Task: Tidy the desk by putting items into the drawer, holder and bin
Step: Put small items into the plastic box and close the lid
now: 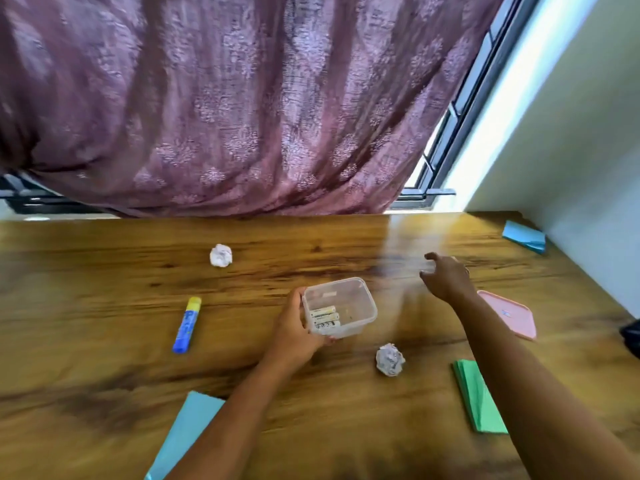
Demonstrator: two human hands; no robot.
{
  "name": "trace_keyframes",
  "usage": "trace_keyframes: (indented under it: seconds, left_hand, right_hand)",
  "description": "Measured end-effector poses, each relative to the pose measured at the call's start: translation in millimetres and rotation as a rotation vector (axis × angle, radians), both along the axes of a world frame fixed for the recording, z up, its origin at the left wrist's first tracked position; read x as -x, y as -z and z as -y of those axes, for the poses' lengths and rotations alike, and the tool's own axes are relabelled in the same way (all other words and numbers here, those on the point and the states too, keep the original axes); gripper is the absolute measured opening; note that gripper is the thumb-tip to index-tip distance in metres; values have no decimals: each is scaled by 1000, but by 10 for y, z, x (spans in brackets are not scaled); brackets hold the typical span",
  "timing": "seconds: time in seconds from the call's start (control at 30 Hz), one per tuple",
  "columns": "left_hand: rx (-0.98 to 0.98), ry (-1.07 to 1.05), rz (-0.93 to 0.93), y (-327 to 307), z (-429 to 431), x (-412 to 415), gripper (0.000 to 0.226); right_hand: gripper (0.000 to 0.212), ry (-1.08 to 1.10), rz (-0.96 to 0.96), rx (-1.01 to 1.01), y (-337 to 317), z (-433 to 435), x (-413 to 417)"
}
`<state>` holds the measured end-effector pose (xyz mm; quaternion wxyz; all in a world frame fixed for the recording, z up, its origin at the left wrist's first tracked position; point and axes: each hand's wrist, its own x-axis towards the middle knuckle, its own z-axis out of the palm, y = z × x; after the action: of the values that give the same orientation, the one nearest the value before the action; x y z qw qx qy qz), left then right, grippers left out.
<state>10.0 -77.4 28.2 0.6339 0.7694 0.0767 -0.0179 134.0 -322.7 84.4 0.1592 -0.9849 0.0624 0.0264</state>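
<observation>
Tidying looks barely begun. At frame centre the left hand (294,327) grips a clear container (341,306) holding batteries (325,318). The right hand (446,278) reaches right of centre, fingers loose and empty. Far paper ball (221,255), near paper ball (390,359), glue stick (187,323) and pink lid (507,315) lie scattered on the tabletop (104,271).

A mauve patterned curtain (242,98) hangs in folds across the upper left and centre of the frame. To its right a dark-framed window (460,109) slants upward, bright with daylight; dark bars (34,199) show below the curtain at the left edge. A pale wall (588,133) fills the upper right
</observation>
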Motion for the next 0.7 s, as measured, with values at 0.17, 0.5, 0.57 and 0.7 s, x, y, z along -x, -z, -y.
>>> trace_keyframes:
  seconds: [0.17, 0.5, 0.57, 0.7]
  left_hand:
    - [-25, 38, -20, 11, 119, -172, 76]
    - [-168, 111, -42, -4, 159, -406, 76]
    - [-169, 98, -33, 44, 184, -420, 77]
    - [-146, 81, -10, 172, 232, -393, 80]
  right_hand:
    - [71, 99, -250, 108, 358, 367, -316]
    - [30, -36, -67, 30, 356, 278, -450]
    - [36, -105, -45, -72, 224, 137, -395]
    - [31, -350, -26, -416, -148, -222, -69]
